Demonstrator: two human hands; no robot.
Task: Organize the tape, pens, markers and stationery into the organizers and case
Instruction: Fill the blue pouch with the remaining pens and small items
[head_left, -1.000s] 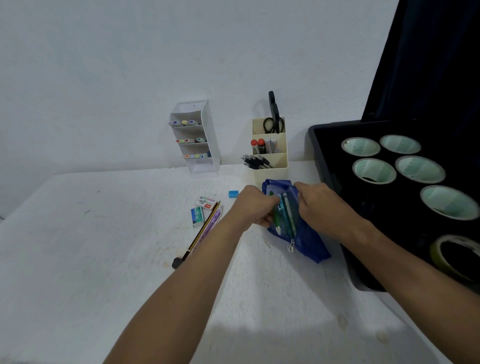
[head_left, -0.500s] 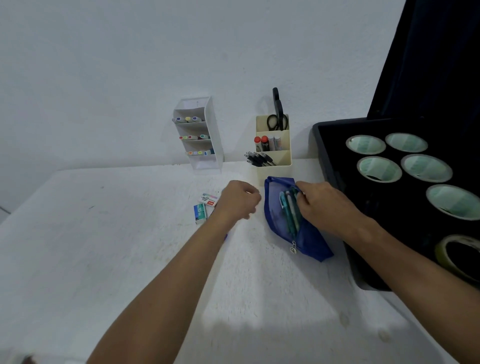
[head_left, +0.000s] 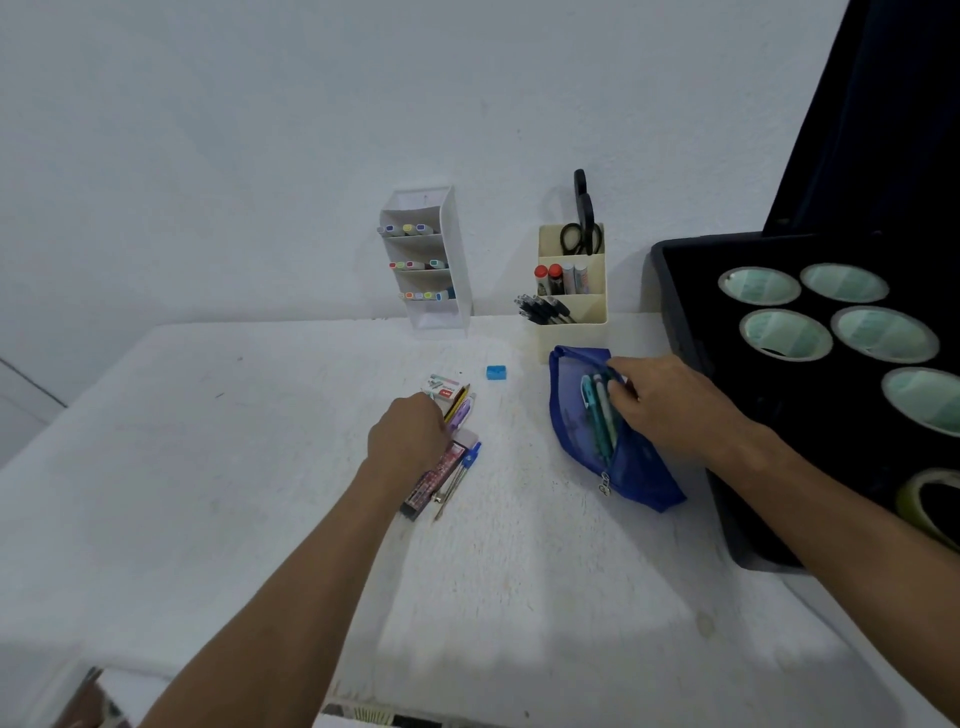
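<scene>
A blue mesh pouch (head_left: 571, 431) lies open on the white table (head_left: 260, 467), with several teal pens (head_left: 597, 415) inside. My right hand (head_left: 670, 405) pinches the pouch's open edge. My left hand (head_left: 410, 439) rests curled on a pile of loose stationery: a yellow pencil (head_left: 458, 401), a purple pen (head_left: 461, 414), a pink patterned pack (head_left: 436, 480) and a blue compass (head_left: 464, 470). Its fingertips are hidden, so a grip does not show. Small eraser boxes (head_left: 441, 386) and a blue sharpener (head_left: 496, 372) lie just beyond.
A white tiered organizer (head_left: 441, 317) with markers and a cream organizer (head_left: 576, 335) with scissors (head_left: 582, 228), glue sticks and black pens stand against the wall. An open black case (head_left: 691, 332) at right holds several tape rolls (head_left: 784, 335).
My left hand left the pouch and moved left and down onto the loose pile. My right hand stayed on the pouch's opening.
</scene>
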